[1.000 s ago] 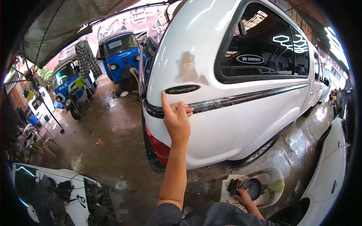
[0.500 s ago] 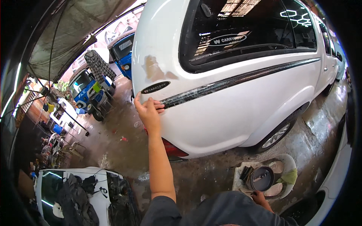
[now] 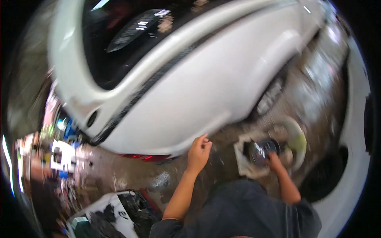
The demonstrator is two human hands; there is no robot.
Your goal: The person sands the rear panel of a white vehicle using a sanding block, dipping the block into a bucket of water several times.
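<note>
My left hand is raised in front of the lower side of a white vehicle, apart from its surface. The fingers are loosely bent with the thumb apart, and nothing shows in them. Lower right, my right hand is at the near rim of a dark round pot with a shiny surface inside. Blur and the angle hide its fingertips. Beside the pot curves a pale basin with a greenish cloth at its edge. A pale, squarish support lies under the pot.
A black stripe and a small dark oval badge mark the vehicle's side. Another pale vehicle stands close on the right. A white panel with dark cloth is at lower left. The floor looks wet.
My left hand has left the badge and stripe, moving right and down. My right hand has reached forward to the pot. The view has swung right and down, blurring the picture.
</note>
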